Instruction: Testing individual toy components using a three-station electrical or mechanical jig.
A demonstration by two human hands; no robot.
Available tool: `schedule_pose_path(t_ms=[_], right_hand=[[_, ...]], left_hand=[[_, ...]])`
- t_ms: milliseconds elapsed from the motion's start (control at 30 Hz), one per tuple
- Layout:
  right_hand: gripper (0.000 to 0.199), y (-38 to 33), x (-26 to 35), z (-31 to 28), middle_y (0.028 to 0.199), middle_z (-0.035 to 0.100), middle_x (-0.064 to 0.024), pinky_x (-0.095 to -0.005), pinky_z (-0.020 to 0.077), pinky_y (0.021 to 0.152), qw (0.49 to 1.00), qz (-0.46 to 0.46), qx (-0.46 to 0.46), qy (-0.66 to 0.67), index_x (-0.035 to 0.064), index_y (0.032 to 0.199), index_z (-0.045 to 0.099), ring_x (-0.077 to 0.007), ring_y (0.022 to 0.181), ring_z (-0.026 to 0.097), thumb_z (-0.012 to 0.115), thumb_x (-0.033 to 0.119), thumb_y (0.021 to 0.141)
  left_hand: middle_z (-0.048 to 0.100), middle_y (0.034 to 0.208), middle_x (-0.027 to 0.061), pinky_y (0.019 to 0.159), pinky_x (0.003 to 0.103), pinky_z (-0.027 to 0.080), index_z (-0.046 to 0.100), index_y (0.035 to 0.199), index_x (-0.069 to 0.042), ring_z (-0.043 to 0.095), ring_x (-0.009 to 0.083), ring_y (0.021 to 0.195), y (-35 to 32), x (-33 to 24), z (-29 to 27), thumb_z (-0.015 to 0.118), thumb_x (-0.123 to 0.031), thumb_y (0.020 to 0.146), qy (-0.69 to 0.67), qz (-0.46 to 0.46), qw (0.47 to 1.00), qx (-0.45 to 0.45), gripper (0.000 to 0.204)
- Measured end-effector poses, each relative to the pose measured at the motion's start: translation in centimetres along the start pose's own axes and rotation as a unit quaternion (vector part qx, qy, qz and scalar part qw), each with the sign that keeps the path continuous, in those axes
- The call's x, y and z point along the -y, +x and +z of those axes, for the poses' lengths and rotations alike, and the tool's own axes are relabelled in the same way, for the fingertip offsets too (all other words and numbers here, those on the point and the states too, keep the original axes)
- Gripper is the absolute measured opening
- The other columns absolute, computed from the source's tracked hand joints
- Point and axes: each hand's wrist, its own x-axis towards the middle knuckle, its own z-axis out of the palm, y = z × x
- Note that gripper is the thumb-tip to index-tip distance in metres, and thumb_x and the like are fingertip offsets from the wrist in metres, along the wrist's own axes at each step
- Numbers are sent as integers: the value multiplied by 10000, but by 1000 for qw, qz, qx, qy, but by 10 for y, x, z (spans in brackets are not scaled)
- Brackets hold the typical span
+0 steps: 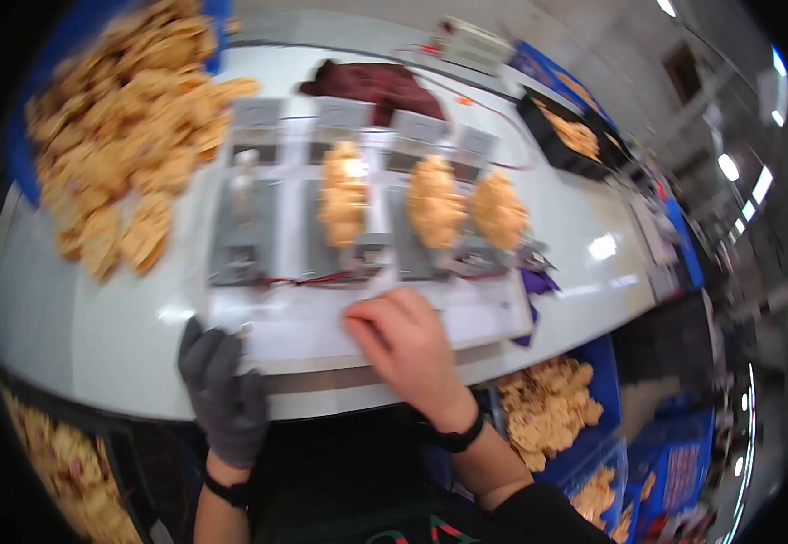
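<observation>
Glossy, smooth white tabletop (113, 340), catching lamp glare at 3 o'clock. At 10 o'clock, rough, crinkled tan pieces (131, 145) heap in a smooth blue plastic bin (20, 154); similar pieces near the centre (343, 195) show a bright sheen, though blurred. Beneath them, grey fixtures (262, 222) have flat, matt plates, metal or plastic, which cannot be told. Their white base sheet (321, 326) looks smooth and paper-like. At 12 o'clock, rumpled maroon cloth (380, 86), matt. At 8 o'clock, the left hand (222, 390) wears a matt grey fabric glove. At 4 o'clock, another smooth blue plastic bin (607, 372).
</observation>
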Motion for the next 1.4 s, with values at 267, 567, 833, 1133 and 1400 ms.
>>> schedule_pose_path(t_ms=[267,567,833,1133,1400], right_hand=[[147,-5,-4,10,815,489,-42,-352,399,752,989,-62,-131,4,104,795,560,-219,820,528,702,122,761],[128,-10,-22,41,746,491,-36,-356,376,773,971,-62,-216,-83,104,653,563,-213,796,509,649,184,704],[132,-3,-28,64,759,547,-21,-386,378,842,969,-43,-221,-97,124,673,665,-207,841,536,660,239,736],[122,-2,-29,65,768,533,-24,-381,363,841,971,-51,-215,-95,121,689,652,-207,842,520,664,235,729],[119,-5,-23,54,764,492,-36,-362,366,856,970,-60,-228,-60,90,683,606,-208,834,499,675,186,704]], left_hand=[[501,1356,202,1085,473,343,508,1312,30,433,377,1305,-12,52,5,432,-169,1022,60,82,994,-32,360],[637,1041,219,880,529,469,639,1064,51,584,421,967,14,5,17,497,-188,1014,85,192,969,-129,283],[638,1010,253,831,540,484,635,1045,71,587,446,901,18,-6,17,492,-207,1013,47,207,967,-138,314],[634,990,246,780,539,494,627,1046,60,584,448,879,19,-4,15,467,-229,1025,84,243,956,-142,331],[630,959,255,792,524,487,632,1010,76,580,442,862,20,-13,13,504,-212,1012,56,209,967,-133,316]])
